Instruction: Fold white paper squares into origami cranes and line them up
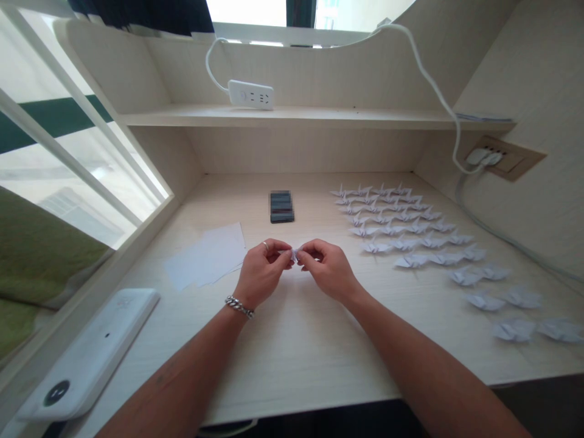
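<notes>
1. Pinching the paper (pixel 294 254), your left hand (pixel 262 271) and right hand (pixel 331 267) close on it by the fingertips, just above the counter (pixel 292 353).
2. Press each crease firmly and evenly, I judge; a small piece slips easily.
3. Its long axis runs left-right, hand to hand; its pointing end is hidden by fingers.

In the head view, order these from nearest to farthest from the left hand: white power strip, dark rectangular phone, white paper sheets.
1. White paper sheets, just left of the left hand.
2. Dark rectangular phone, farther back.
3. White power strip, on the shelf.
</notes>
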`<state>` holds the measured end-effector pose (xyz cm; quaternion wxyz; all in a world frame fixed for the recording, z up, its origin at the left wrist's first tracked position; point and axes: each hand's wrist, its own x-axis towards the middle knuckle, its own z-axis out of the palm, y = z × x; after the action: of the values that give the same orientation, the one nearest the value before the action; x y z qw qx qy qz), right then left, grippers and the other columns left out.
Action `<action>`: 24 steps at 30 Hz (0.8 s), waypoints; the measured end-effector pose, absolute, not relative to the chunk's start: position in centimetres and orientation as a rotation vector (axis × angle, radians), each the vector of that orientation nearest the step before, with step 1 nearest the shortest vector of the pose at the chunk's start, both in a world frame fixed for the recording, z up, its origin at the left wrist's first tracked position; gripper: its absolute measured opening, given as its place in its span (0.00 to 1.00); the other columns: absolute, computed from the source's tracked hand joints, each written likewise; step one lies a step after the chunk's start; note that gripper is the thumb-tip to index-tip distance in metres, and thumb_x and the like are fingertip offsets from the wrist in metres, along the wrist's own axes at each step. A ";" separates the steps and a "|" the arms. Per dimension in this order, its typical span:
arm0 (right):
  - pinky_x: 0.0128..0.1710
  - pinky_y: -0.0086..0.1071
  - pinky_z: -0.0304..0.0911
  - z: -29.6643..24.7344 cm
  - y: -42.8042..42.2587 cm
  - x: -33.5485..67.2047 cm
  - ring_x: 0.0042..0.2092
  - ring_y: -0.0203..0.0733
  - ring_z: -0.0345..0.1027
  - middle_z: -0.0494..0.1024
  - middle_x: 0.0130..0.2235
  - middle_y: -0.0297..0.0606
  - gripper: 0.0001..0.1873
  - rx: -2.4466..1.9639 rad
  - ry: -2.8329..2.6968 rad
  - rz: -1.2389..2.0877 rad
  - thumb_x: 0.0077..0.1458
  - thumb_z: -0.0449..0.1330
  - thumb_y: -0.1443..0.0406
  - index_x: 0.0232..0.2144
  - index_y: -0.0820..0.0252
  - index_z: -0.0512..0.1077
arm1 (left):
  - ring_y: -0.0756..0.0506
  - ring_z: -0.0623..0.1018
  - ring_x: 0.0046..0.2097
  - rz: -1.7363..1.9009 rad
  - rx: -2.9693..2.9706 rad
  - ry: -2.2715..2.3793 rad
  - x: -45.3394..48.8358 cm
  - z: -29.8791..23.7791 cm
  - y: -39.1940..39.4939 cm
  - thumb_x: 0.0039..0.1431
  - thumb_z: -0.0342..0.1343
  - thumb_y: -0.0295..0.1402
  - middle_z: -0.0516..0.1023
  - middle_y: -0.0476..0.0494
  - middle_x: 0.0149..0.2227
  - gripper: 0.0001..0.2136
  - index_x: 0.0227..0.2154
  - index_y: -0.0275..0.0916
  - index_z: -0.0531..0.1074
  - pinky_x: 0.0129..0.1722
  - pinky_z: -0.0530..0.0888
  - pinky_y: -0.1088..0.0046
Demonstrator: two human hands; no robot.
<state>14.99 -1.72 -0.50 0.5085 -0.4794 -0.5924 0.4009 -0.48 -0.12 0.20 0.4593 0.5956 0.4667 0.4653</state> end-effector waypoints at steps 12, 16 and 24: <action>0.28 0.30 0.60 -1.1 -1.4 15.7 0.30 0.38 0.69 0.76 0.28 0.34 0.07 -1.385 -1.646 0.819 0.55 0.57 0.59 0.30 0.56 0.69 | 0.47 0.77 0.31 1.197 1.840 1.233 -0.7 0.2 -0.7 0.54 0.59 0.32 0.80 0.47 0.29 0.03 0.29 0.40 0.76 0.35 0.72 0.71; 0.26 0.29 0.53 -1.0 -1.3 16.1 0.27 0.37 0.64 0.74 0.25 0.33 0.11 -1.432 -1.873 0.729 0.56 0.54 0.60 0.24 0.56 0.68 | 0.47 0.77 0.31 1.133 1.900 1.215 -0.7 0.2 -0.7 0.53 0.59 0.30 0.80 0.48 0.29 0.03 0.27 0.41 0.77 0.35 0.71 0.72; 0.27 0.28 0.58 -0.5 -1.3 16.4 0.28 0.35 0.67 0.76 0.29 0.35 0.12 -1.313 -1.754 1.041 0.58 0.54 0.60 0.25 0.58 0.69 | 0.46 0.77 0.29 1.009 1.766 1.230 -1.1 0.0 0.0 0.53 0.59 0.37 0.79 0.46 0.27 0.07 0.31 0.40 0.73 0.30 0.70 0.72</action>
<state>16.40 -1.27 -0.50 0.3504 -0.5069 -0.6771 0.4022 -1.08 -0.05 -0.04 0.3730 0.6893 0.4802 0.3940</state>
